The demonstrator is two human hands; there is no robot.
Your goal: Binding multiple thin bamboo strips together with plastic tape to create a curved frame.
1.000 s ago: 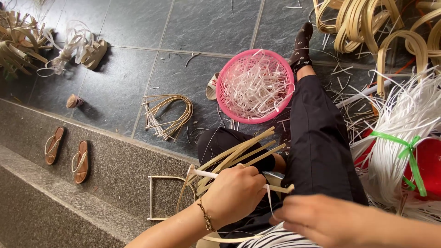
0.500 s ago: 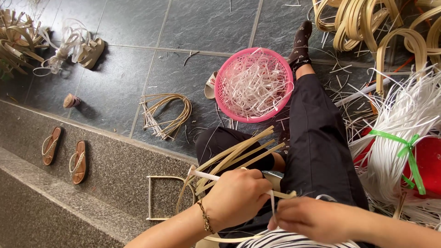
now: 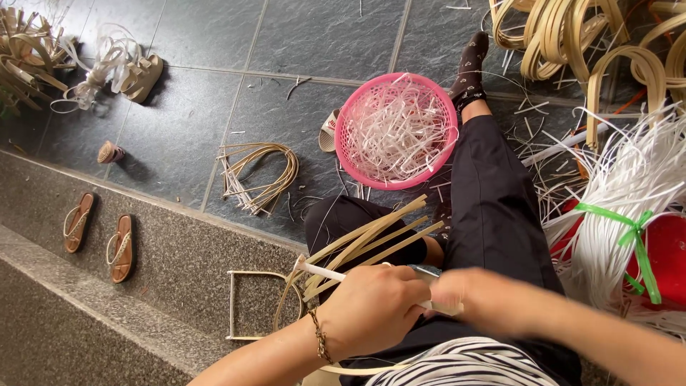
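The bundle of tan cane strips (image 3: 368,239) lies in the lower centre of the frame, over the person's lap; its free ends fan toward the upper right, and at the left the strips bend down into a loop. A white strip (image 3: 323,271) crosses the bundle at the bend. The left hand (image 3: 375,311) closes around the bundle just right of that bend, its fingers (image 3: 414,286) curled and pressed against the strips; a bracelet sits on the wrist. The right hand (image 3: 475,304) meets it from the right and is motion-blurred — its fingers appear to pinch the white strip's end, but the exact grip cannot be told. The two hands touch.

Behind the hands, two legs in black trousers (image 3: 493,207) stretch toward the top of the frame and end in a dark sock (image 3: 470,68). A round pink basket (image 3: 396,130) filled with white offcuts stands on the dark tile floor (image 3: 193,121) just left of the leg. A loose coil of tan strips (image 3: 261,175) lies left of the basket. At the right edge, a sheaf of white strips (image 3: 629,193) tied with a green band rests over a red container (image 3: 668,257). Bent cane hoops (image 3: 572,36) fill the upper right. A stone step (image 3: 164,264) runs across the lower left — a pair of sandals (image 3: 100,236) lies on it.
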